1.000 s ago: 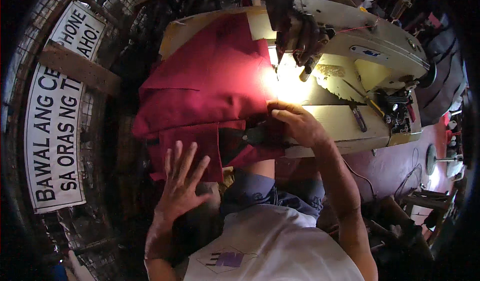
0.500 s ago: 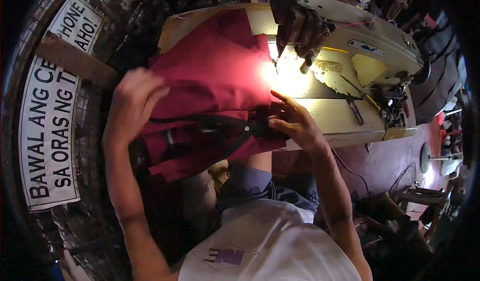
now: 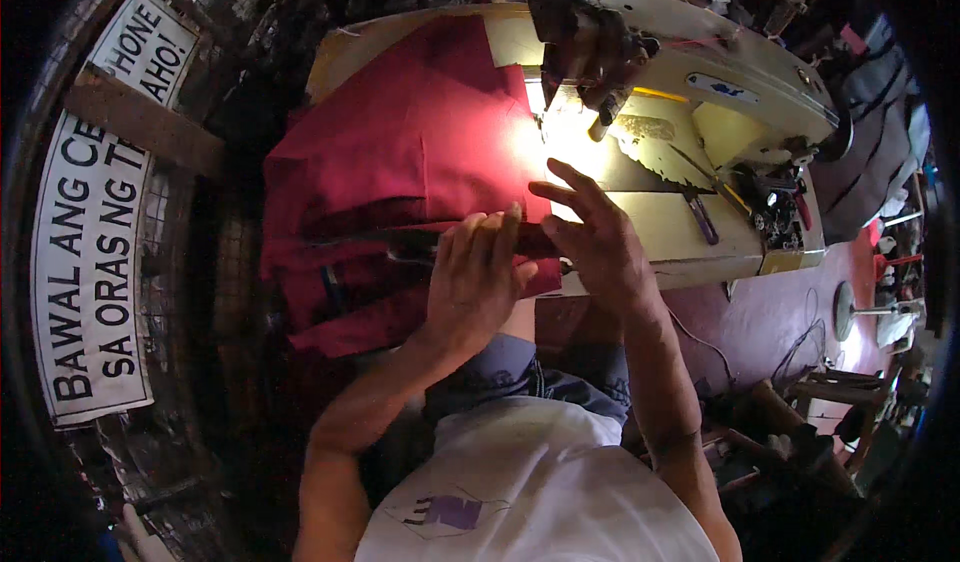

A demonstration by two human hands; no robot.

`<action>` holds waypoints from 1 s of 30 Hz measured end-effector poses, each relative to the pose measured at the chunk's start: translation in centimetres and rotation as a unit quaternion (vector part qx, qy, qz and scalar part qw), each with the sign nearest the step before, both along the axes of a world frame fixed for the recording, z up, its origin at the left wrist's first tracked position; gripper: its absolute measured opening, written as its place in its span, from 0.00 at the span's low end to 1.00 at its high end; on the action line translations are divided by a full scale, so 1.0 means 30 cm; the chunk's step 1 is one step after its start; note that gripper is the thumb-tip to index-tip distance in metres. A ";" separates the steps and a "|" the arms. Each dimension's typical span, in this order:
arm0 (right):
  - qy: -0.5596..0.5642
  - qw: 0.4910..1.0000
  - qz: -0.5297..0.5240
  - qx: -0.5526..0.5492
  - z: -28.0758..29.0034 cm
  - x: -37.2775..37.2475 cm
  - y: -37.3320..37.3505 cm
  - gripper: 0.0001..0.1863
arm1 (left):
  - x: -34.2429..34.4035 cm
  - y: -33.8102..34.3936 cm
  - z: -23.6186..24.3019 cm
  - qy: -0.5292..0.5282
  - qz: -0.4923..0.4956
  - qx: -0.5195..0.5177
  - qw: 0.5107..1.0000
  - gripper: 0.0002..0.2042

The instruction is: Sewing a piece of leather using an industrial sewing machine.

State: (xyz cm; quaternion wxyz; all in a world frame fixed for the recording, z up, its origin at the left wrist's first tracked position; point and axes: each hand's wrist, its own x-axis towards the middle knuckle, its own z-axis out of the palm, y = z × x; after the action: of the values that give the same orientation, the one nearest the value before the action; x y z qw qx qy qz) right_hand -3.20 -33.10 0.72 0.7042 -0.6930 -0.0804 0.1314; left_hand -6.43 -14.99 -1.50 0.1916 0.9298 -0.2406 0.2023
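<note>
Dark red cloth lies over the left part of the sewing table, and its folded near edges hang toward my lap. My left hand is closed over black-handled scissors on the folds, with its fingers bent and close together. It hides most of the scissors. Just right of it, my right hand is spread at the cloth's right edge, index and middle fingers stretched toward the lit needle area. Its thumb side nearly meets my left fingertips. The sewing machine head stands beyond the cloth under a bright lamp glow.
The machine arm reaches across the back right. Purple-handled snips and a long thin tool lie on the tabletop. A white printed sign hangs on wire mesh at left. A cable trails across the floor.
My left hand has come down and right, from above the cloth's left side onto the scissors beside my right hand. The cloth's left side has spread outward. My right hand stays near its place.
</note>
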 end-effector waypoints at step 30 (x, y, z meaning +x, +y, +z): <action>-0.067 0.987 0.147 -0.022 -0.043 0.156 0.047 0.12 | -0.064 -0.035 -0.018 -0.009 0.058 0.237 0.970 0.19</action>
State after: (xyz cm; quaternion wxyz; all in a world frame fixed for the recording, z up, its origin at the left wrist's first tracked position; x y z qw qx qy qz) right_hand 1.47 -31.68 -0.59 0.6545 -0.6964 -0.2260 0.1886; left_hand -8.36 -16.04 -2.03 -0.0486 0.9592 -0.2289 0.1587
